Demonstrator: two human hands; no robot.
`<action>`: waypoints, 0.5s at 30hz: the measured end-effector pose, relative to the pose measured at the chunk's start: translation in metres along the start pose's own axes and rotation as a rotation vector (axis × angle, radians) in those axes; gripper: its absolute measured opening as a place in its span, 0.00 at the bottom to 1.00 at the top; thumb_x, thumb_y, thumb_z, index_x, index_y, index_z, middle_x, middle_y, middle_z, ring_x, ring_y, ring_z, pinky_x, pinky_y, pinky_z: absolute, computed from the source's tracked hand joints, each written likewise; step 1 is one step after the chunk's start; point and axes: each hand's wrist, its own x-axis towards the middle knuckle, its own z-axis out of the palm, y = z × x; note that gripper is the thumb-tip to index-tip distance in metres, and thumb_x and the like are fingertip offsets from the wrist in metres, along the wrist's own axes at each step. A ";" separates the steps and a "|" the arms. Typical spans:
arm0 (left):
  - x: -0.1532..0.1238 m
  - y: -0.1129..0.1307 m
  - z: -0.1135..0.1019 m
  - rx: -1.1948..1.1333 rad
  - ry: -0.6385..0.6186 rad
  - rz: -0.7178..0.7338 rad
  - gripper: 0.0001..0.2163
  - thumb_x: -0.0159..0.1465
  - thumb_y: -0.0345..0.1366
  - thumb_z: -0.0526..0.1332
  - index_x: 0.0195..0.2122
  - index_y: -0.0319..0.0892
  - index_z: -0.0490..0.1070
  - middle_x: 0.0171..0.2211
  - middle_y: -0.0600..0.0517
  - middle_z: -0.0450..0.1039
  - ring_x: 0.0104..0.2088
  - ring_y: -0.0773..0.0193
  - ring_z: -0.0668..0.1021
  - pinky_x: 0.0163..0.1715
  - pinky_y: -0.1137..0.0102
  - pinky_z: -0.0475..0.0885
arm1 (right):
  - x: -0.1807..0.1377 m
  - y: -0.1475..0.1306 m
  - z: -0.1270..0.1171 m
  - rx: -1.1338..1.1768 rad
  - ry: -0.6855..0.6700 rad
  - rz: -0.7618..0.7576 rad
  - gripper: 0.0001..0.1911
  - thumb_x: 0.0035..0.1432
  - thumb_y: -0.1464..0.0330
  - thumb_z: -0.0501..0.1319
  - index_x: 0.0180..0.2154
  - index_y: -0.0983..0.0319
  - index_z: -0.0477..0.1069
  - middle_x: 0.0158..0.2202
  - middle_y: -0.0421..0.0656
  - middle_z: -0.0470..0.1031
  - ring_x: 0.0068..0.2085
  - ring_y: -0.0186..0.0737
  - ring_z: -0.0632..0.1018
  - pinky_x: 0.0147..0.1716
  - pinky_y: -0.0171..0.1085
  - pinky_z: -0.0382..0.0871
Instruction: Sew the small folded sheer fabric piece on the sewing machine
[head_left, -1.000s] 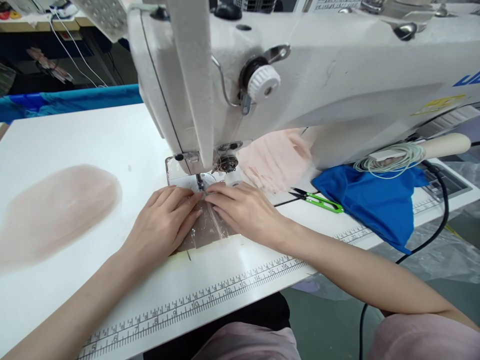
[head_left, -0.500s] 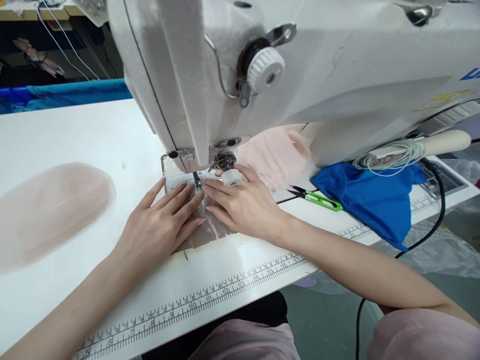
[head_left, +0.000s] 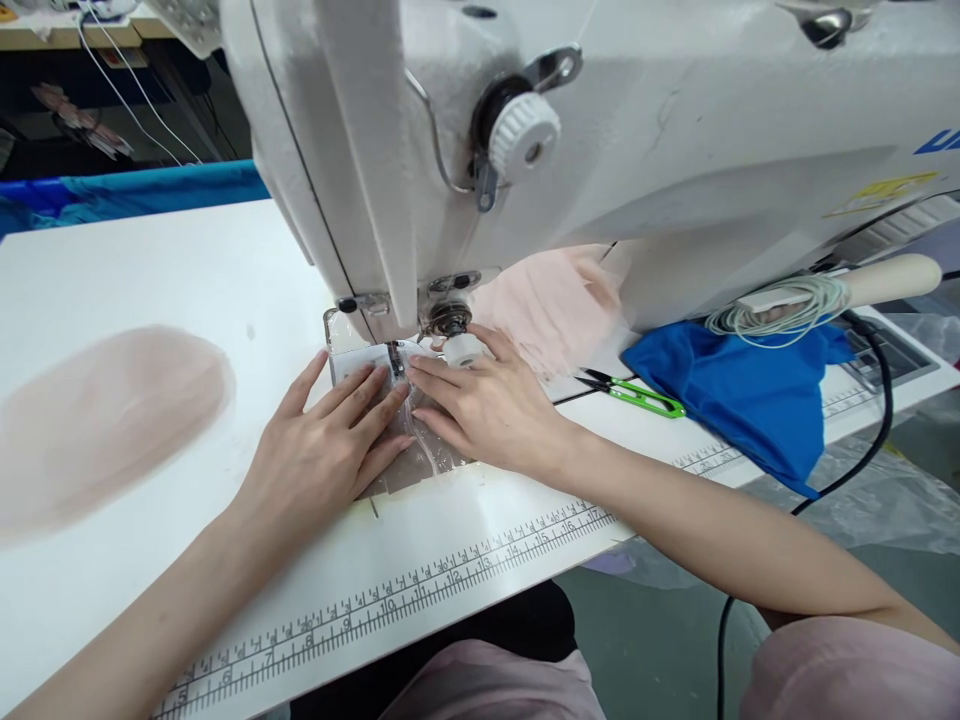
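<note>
A white sewing machine (head_left: 600,150) fills the upper view. Its needle and presser foot (head_left: 395,362) come down on a small sheer brownish fabric piece (head_left: 420,462). My left hand (head_left: 322,450) lies flat on that piece, fingers spread and pointing at the foot. My right hand (head_left: 487,410) presses the same piece from the right, fingertips beside the needle and close to a white knob (head_left: 463,350). Both hands hold the fabric down rather than gripping it.
A sheer pink oval fabric (head_left: 105,420) lies on the white table (head_left: 225,300) at left. Pink fabric (head_left: 555,305) is bunched behind the needle. Green thread snips (head_left: 637,395), blue cloth (head_left: 750,395), a cord coil (head_left: 780,310) and a black cable (head_left: 877,420) sit at right. A ruler scale (head_left: 420,590) runs along the front edge.
Both hands have slid the fabric piece slightly forward toward the presser foot, and the fingers have spread flatter. The view has shifted a little closer to the machine.
</note>
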 end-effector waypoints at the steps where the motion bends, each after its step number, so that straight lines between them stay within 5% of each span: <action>1: 0.000 0.000 0.000 0.009 -0.003 -0.001 0.21 0.71 0.43 0.53 0.60 0.37 0.67 0.57 0.39 0.71 0.58 0.49 0.73 0.64 0.47 0.58 | 0.000 0.000 0.000 0.001 -0.001 0.001 0.17 0.68 0.64 0.55 0.51 0.66 0.73 0.52 0.46 0.78 0.55 0.49 0.72 0.61 0.53 0.55; 15: 0.000 0.000 0.002 0.032 -0.004 -0.007 0.22 0.72 0.44 0.51 0.60 0.36 0.66 0.58 0.38 0.69 0.59 0.49 0.72 0.64 0.46 0.57 | 0.000 -0.001 0.001 0.003 -0.001 0.011 0.17 0.67 0.64 0.55 0.53 0.66 0.73 0.52 0.47 0.78 0.56 0.50 0.72 0.60 0.54 0.56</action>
